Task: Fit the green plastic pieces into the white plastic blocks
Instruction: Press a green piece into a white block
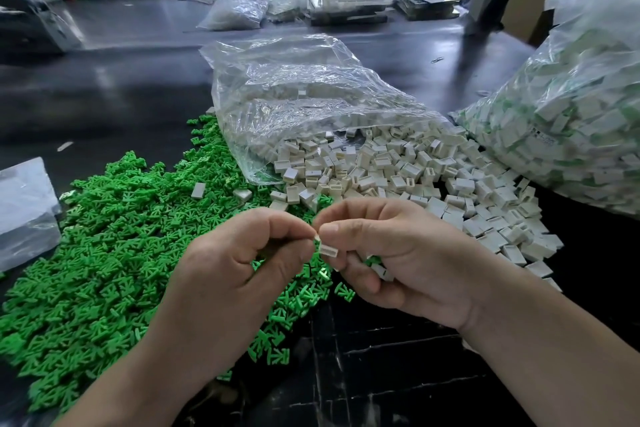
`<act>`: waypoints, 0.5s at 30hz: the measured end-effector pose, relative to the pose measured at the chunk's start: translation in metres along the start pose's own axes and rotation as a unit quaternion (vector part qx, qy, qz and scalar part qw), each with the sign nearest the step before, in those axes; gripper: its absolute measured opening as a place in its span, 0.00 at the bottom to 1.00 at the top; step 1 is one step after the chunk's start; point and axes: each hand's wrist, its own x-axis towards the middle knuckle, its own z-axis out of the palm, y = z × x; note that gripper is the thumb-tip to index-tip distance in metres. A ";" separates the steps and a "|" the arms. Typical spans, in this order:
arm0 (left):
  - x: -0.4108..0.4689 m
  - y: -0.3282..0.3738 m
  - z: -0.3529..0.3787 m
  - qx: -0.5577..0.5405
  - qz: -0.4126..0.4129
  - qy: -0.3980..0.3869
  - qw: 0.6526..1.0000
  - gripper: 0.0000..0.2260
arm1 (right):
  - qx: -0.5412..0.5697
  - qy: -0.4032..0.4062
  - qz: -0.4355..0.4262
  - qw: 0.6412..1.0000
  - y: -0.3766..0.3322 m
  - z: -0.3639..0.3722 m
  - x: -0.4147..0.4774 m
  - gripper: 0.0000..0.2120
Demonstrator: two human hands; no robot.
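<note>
Bare table [398, 374] is passable in front and far left. Green heap [104, 253] blocks left, white heap [415, 177] and clear bag [294, 97] ahead, full bag [571, 114] right.

The light is even and fairly bright, falling from overhead. Beyond the hands it lies in pale streaks on the dark, shiny tabletop [121, 87] and glints white on the creases of the clear bag [294, 80]. The left hand [242, 263] and right hand [398, 253] cast only soft shadows beneath them. The white block [328, 250] pinched between them looks crisp. Everything far past the hands is smeared and blurred. The wide lens bends the picture's edges and swells both forearms.
</note>
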 end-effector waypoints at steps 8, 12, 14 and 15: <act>0.003 -0.023 -0.002 0.341 -0.060 -0.119 0.930 0.26 | 0.092 0.044 -0.019 0.995 0.003 -0.007 0.005 0.09; 0.006 -0.020 0.003 0.355 0.006 -0.102 0.929 0.09 | 0.096 0.051 -0.015 0.994 0.005 -0.007 0.007 0.07; 0.006 -0.021 0.004 0.352 0.013 -0.100 0.930 0.06 | 0.093 0.053 -0.020 0.994 0.005 -0.007 0.007 0.06; 0.006 -0.021 0.004 0.344 0.012 -0.096 0.934 0.05 | 0.089 0.053 -0.024 0.994 0.005 -0.007 0.007 0.06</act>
